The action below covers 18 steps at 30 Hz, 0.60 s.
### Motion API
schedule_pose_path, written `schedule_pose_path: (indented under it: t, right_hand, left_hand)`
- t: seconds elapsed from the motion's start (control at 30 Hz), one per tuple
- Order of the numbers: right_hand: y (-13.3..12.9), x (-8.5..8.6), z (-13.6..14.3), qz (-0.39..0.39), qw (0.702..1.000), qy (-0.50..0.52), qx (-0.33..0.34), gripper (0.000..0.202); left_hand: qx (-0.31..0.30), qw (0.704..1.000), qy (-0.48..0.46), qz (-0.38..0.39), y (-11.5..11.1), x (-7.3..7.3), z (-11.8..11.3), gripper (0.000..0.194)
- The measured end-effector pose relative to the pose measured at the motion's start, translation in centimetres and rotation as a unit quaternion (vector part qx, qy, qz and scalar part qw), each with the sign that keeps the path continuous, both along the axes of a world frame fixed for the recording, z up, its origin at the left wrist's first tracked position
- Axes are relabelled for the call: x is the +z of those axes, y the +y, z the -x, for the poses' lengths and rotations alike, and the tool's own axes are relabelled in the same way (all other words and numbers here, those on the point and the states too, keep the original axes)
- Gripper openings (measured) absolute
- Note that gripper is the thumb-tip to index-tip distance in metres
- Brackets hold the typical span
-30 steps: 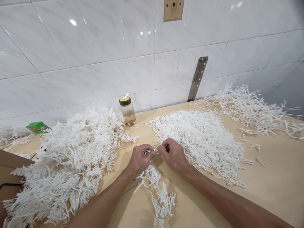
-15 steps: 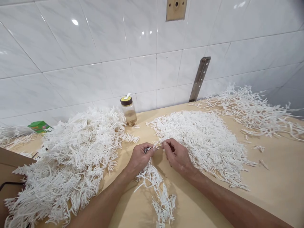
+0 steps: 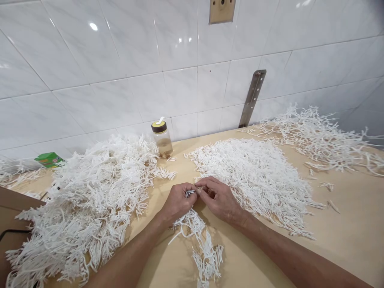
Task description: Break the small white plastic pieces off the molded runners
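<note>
My left hand (image 3: pixel 179 203) is closed around a bunch of thin white branching strands, which look like plastic. The rest of the bunch (image 3: pixel 207 254) trails from beneath that hand down the table toward me. My right hand (image 3: pixel 220 199) meets it fingertip to fingertip in a pinch. Whatever sits between the right fingertips is too small and covered to make out. Just beyond my right hand lies a broad flat heap of short white pieces (image 3: pixel 255 176). To the left of my left hand rises a large pile of white branching strands (image 3: pixel 99 196).
A clear bottle (image 3: pixel 164 145) with a dark and yellow lid stands near the tiled wall. Long bare white strands (image 3: pixel 324 136) lie tangled at the back right. A green box (image 3: pixel 49 159) and a cardboard box edge (image 3: pixel 18 210) are at left. A metal strip (image 3: pixel 252 100) leans on the wall.
My right hand has moved left, so its fingertips now touch those of my left hand. The small white tip that showed between the hands is now covered.
</note>
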State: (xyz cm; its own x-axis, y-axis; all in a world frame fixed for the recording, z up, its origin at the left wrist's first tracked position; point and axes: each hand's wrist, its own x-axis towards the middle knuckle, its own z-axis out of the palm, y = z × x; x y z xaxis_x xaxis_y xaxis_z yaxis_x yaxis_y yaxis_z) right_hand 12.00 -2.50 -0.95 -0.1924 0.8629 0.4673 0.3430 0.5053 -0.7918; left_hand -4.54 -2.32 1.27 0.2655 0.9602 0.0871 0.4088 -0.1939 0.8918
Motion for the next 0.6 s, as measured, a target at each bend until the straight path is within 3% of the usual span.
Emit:
schedule_pose_path:
  t: [0.2,0.33,0.47,0.6]
  right_hand:
    - [0.02,-0.56,-0.17,0.055,0.998,-0.011,-0.025,0.014]
    - [-0.05,-0.67,-0.25,0.078,0.997,0.004,-0.021,0.010]
    - [-0.22,-0.46,-0.35,0.048,0.999,-0.001,-0.019,0.008]
    - [-0.57,-0.25,-0.21,-0.046,0.998,-0.039,-0.021,0.008]
  left_hand:
    - [0.021,0.999,0.030,0.009,-0.09,0.12,0.00,0.028]
    - [0.013,0.999,0.046,-0.024,-0.12,-0.09,0.01,0.025]
    - [-0.001,0.997,0.059,-0.052,-0.11,-0.31,-0.02,0.024]
    - [-0.007,0.995,0.080,-0.054,-0.08,-0.28,0.01,0.026]
